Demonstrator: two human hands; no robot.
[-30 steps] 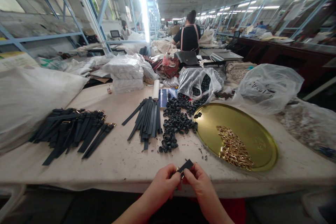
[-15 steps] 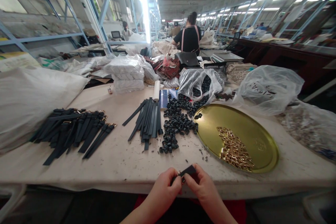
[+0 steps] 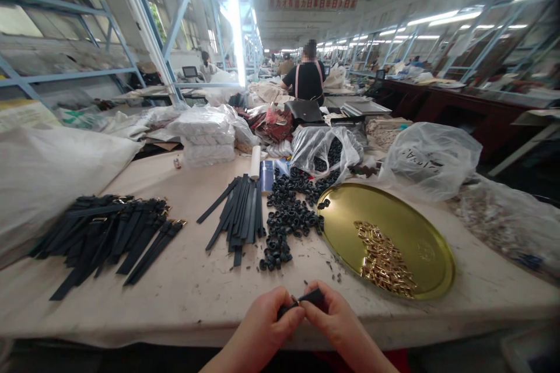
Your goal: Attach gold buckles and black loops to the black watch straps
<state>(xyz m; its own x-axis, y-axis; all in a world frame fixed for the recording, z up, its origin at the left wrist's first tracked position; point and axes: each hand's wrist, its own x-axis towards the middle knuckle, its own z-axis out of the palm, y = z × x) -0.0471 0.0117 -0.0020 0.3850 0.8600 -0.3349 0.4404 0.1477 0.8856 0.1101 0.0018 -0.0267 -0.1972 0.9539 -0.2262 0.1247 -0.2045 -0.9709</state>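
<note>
At the table's front edge, my left hand and my right hand pinch one black strap between them. A small gold buckle shows on the strap between my fingertips. Beyond my hands lie small black loops in a heap, with loose black strips to their left. Gold buckles are piled on a gold oval tray at the right. Black straps with buckles form a pile at the left.
A clear plastic bag holding black loops stands behind the heap. Wrapped white packs, a white roll and another plastic bag sit farther back. A person in black is in the distance, facing away.
The view has tilted up and turned slightly right. Both hands still hold the strap, whose buckle now sits more hidden between the fingers.
</note>
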